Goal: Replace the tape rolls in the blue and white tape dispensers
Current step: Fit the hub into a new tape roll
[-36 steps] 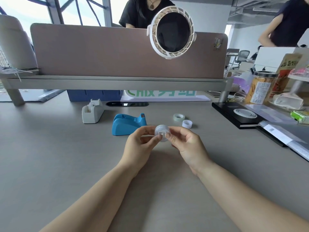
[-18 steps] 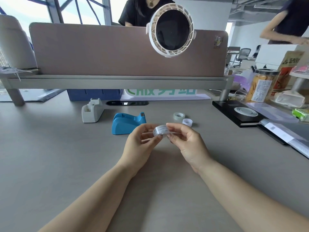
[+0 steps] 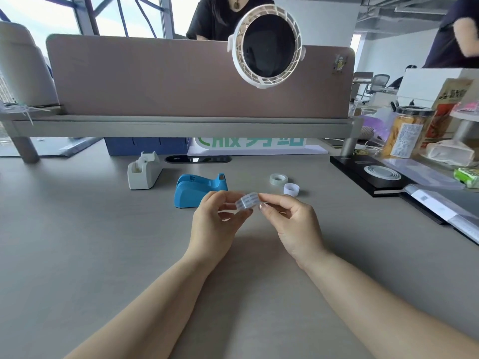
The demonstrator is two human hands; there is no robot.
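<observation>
Grey office bench under a brown partition screen, with a white round desk fan clipped above. Both hands raised just over the bench, sharing one small clear tape roll: left hand pinching it between thumb and fingertips, right hand closed narrow on its right side with thumb and forefinger, as if feeling for the loose end. Judged step: readying a fresh roll before loading. Blue plastic tape dispenser just behind the left hand, apparently with no roll seated, though hard to tell; white plastic tape dispenser farther back and left, well apart from the hands. Second clear tape roll and a short white plastic core lying flat beyond the right hand. Next move, probably: free the tape end, fit the core if needed, then carry the roll to the blue dispenser's cradle and draw the end to the cutter.
</observation>
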